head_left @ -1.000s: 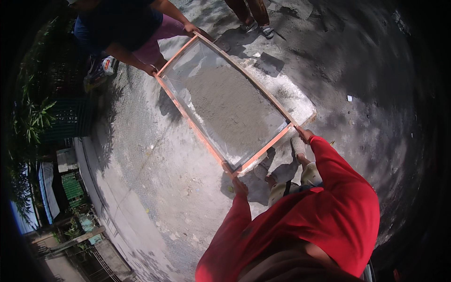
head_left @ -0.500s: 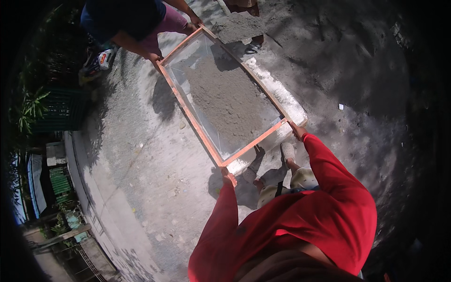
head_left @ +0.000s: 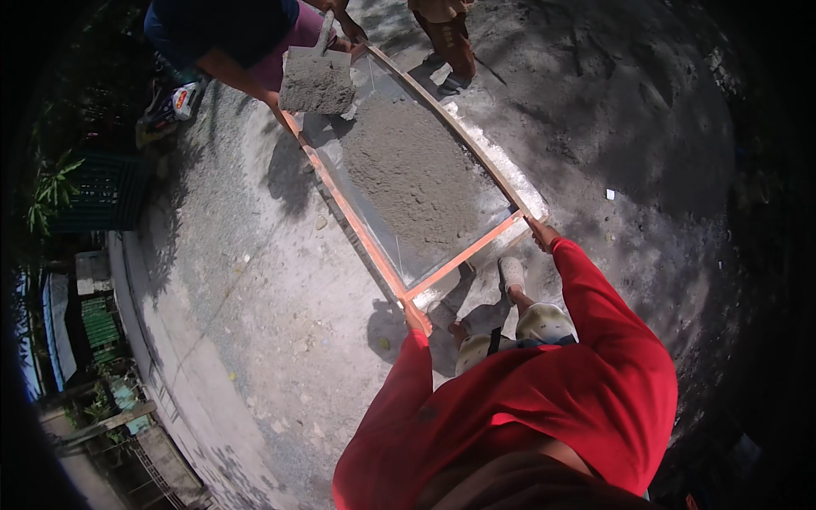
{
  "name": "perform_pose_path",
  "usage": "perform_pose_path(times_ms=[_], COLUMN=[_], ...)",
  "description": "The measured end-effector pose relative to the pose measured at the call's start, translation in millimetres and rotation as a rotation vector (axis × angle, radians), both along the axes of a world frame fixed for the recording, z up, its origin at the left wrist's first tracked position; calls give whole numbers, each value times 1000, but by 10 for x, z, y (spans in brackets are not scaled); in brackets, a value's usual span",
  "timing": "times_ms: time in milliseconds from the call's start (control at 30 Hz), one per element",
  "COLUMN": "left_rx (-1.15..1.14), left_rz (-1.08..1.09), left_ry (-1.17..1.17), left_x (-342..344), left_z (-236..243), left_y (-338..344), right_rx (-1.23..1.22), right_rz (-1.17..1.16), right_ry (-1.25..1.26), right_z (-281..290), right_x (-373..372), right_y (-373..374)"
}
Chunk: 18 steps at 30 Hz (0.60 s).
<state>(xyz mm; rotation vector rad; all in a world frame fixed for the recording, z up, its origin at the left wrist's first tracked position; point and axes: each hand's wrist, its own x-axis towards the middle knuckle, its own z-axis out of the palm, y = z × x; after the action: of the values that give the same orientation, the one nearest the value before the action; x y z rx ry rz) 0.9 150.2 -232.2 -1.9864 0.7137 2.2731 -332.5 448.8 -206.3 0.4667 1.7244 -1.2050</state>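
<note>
Both hands loaded. My left hand (head_left: 416, 318) is closed on the near left corner of a wooden-framed screen (head_left: 464, 256); my right hand (head_left: 541, 234) is closed on its near right corner. Fingers partly hidden by the wood, so I cannot tell how they lie underneath.

Screen position: ahead of me, its long axis running from near right to far left. Left and near rails orange-brown, right rail duller. Grey sand (head_left: 412, 174), with small lumps, covers the middle of the see-through panel; bare strips show along the left and near edges.

Far end: a co-worker (head_left: 217, 38) in a dark blue top has one hand at each far corner. A shovel (head_left: 316, 82), blade heaped with the same grey material, hangs over the far left part of the screen; whose grip it is in, cannot tell. Legs of another person (head_left: 450, 42) stand beyond, to the right.

A pale slab (head_left: 512, 176) shows past the right rail.
</note>
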Motion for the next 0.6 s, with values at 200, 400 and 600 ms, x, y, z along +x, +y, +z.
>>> perform_pose_path(times_ms=[200, 400, 600], left_rx=[-66, -105, -120], left_rz=[-15, -35, -51], left_ry=[-19, -17, -13], left_x=[76, 146, 252], left_z=[177, 210, 240], left_y=[-92, -254, -352], right_rx=[2, 13, 4], right_rz=[33, 46, 32], right_ry=[-12, 18, -22], right_z=[-73, -143, -167], right_x=[107, 166, 262], right_y=[-173, -329, -376])
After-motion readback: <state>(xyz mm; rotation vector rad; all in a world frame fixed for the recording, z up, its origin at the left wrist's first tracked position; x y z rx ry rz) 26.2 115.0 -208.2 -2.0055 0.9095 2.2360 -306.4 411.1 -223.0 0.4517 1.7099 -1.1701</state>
